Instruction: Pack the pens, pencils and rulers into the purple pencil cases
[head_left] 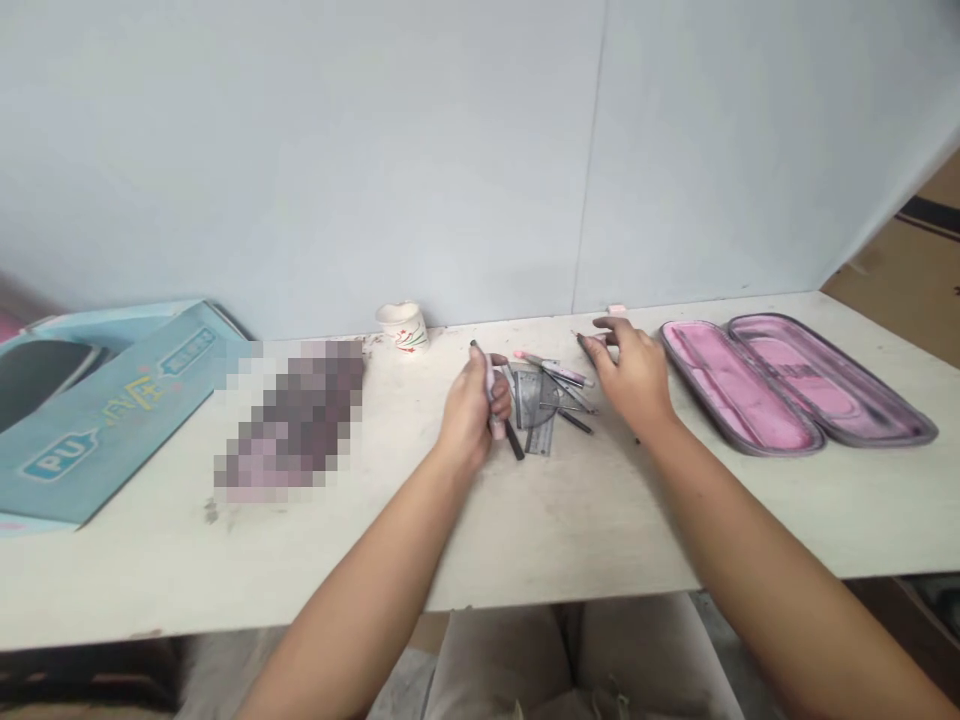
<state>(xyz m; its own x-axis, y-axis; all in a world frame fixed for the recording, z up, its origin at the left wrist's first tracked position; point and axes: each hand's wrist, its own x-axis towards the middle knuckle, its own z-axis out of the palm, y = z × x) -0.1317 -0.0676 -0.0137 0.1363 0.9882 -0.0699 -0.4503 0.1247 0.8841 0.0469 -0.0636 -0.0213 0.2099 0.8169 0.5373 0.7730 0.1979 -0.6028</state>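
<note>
My left hand [472, 405] is closed around a pink pen [489, 385] held upright, just left of a small heap of stationery [551, 395]: pens, clear rulers and a protractor on the white table [525, 510]. My right hand [634, 370] hovers over the right side of that heap, fingers curled, pinching a dark pen [587, 345] at its fingertips. An open pink pencil case [787, 385] lies flat to the right of my right hand.
A paper cup [403, 327] stands at the back against the pale wall. A blue box [97, 405] lies at the left end. A blurred-out patch [296, 420] sits between box and hands. The table's front edge runs above my lap.
</note>
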